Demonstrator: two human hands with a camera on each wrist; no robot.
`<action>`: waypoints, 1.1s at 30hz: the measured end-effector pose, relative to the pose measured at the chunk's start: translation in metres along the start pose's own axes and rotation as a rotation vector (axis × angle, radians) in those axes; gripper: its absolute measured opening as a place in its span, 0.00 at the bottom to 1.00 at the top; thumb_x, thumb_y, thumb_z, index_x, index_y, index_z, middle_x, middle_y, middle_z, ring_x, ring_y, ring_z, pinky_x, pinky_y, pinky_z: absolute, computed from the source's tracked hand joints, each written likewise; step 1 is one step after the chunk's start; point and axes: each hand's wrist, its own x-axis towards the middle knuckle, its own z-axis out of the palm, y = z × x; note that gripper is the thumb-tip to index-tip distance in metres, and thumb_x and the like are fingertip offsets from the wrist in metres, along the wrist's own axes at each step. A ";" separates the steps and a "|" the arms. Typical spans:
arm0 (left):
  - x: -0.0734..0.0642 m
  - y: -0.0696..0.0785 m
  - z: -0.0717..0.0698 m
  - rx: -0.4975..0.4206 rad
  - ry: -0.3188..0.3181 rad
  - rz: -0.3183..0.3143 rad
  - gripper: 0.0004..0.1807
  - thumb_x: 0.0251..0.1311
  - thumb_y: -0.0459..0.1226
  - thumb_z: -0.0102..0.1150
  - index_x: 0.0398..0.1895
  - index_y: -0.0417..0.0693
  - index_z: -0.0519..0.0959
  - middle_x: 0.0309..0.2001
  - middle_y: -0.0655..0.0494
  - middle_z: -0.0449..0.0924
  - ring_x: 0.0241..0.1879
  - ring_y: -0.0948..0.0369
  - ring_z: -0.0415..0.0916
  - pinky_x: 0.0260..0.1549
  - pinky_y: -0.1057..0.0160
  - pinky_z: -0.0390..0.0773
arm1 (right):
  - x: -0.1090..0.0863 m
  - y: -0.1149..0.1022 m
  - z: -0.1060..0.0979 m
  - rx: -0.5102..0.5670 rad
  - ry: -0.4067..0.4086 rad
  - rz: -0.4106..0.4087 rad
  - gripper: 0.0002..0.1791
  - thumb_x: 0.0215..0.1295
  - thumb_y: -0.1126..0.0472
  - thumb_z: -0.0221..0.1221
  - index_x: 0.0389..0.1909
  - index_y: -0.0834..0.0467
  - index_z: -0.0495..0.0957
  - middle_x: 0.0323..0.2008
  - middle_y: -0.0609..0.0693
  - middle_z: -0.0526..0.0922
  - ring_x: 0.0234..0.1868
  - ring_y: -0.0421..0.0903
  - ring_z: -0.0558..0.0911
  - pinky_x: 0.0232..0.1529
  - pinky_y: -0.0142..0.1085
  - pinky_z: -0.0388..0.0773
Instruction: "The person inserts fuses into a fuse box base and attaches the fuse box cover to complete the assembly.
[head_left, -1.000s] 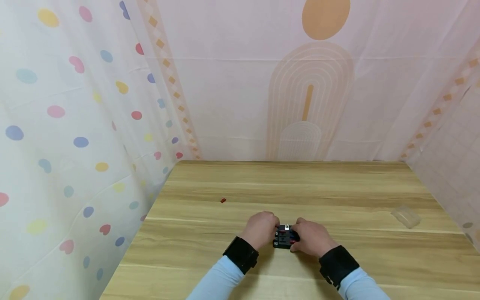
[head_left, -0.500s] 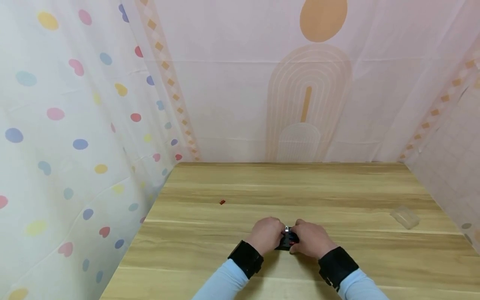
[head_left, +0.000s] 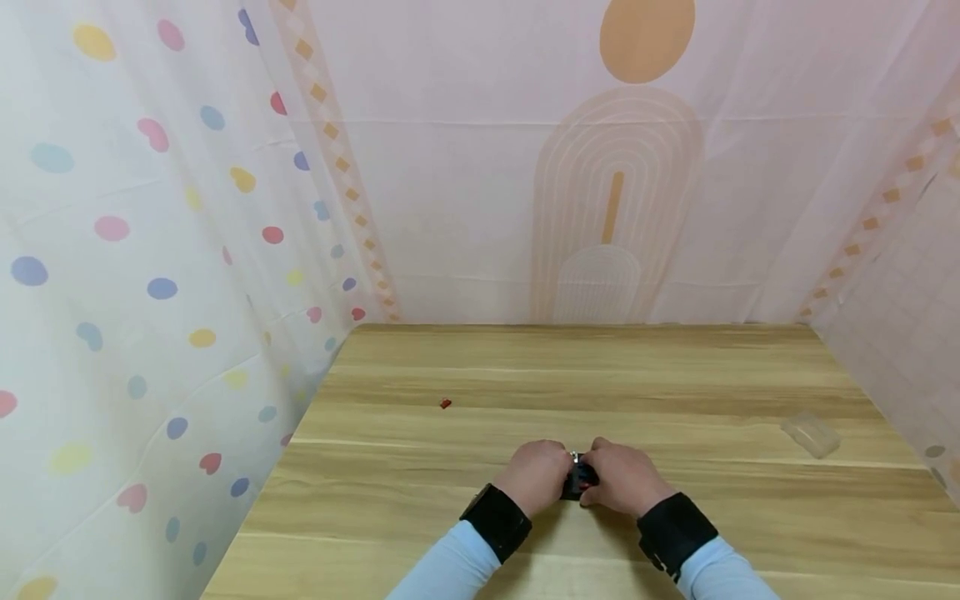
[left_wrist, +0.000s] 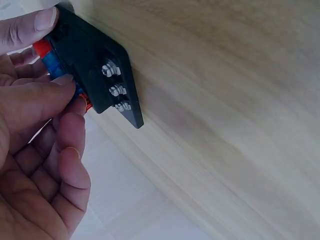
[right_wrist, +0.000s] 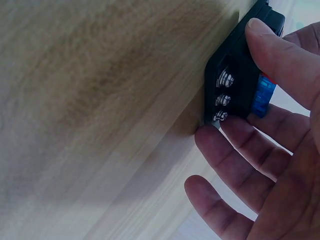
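A black fuse block [head_left: 572, 492] with a row of red and blue blade fuses lies on the table between both hands. Metal screw terminals [left_wrist: 117, 90] line its edge in the left wrist view. My right hand [head_left: 622, 475] holds the block at its right end, the thumb on one long side and fingers along the other. With thumb and forefinger, my left hand [head_left: 536, 477] pinches at the fuse row, by a red blade fuse [left_wrist: 89, 104] that its fingertips partly cover. Blue blade fuses [right_wrist: 264, 95] show beside the right fingers.
A small red piece [head_left: 446, 403] lies on the wooden table [head_left: 360, 500], farther back on the left. Toward the right edge sits a clear plastic cover [head_left: 812, 435]. Patterned curtains [head_left: 465, 192] hang behind and at the sides.
My left hand has shifted right and slightly nearer, from the block's left edge to over its left part, covering more of it. The right hand keeps its hold.
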 end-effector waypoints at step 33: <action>0.010 -0.004 -0.005 0.001 -0.075 0.075 0.12 0.54 0.33 0.71 0.17 0.55 0.81 0.20 0.67 0.77 0.24 0.70 0.72 0.27 0.73 0.72 | 0.001 0.001 0.000 0.002 -0.015 -0.006 0.21 0.44 0.55 0.79 0.38 0.59 0.85 0.30 0.47 0.73 0.27 0.43 0.72 0.31 0.42 0.75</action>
